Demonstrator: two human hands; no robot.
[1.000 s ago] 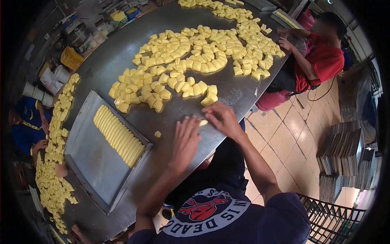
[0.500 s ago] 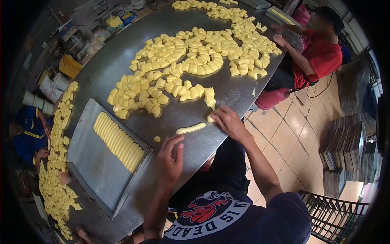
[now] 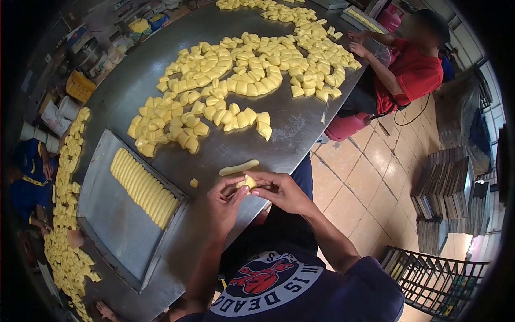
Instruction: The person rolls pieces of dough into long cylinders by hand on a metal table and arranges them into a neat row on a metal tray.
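Note:
Between the fingertips of both hands is a small yellow dough piece (image 3: 247, 184), held just over the table's near edge. My left hand (image 3: 223, 200) pinches it from one side, my right hand (image 3: 280, 191) from the other. Right behind my fingers a rolled dough strip (image 3: 239, 167) lies on the metal table (image 3: 225, 147). A small dough bit (image 3: 193, 183) sits to the left of the strip. Further left, a metal tray (image 3: 115, 225) holds a row of dough rolls (image 3: 144, 188). Many cut dough pieces (image 3: 257, 80) are heaped beyond my hands.
A co-worker in red (image 3: 410, 75) sits at the table's far right, near a second tray (image 3: 366, 20). Another in blue (image 3: 29, 177) is at the left, beside more dough (image 3: 67, 214). Stacked trays (image 3: 442, 188) and a black crate (image 3: 434, 279) stand on the right.
My right hand has moved left with a dough piece taken from beside the heap. My left hand has come to meet it, and both now hold the piece. The view has shifted slightly.

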